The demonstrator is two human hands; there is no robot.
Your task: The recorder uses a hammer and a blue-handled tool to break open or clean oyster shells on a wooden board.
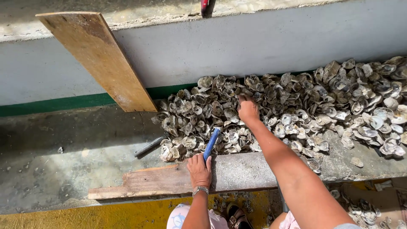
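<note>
A big heap of grey oyster shells lies along the foot of a pale wall. My right hand reaches into the heap with its fingers closed among the shells; what it grips is hidden. My left hand rests on a worn wooden plank at the front edge and holds a tool with a blue handle that points up into the shells. A watch or bracelet is on my left wrist.
A long wooden board leans against the white wall at the left. A dark metal rod lies on the concrete bench left of the heap. More shells lie on the yellow floor at lower right. A sandalled foot shows below.
</note>
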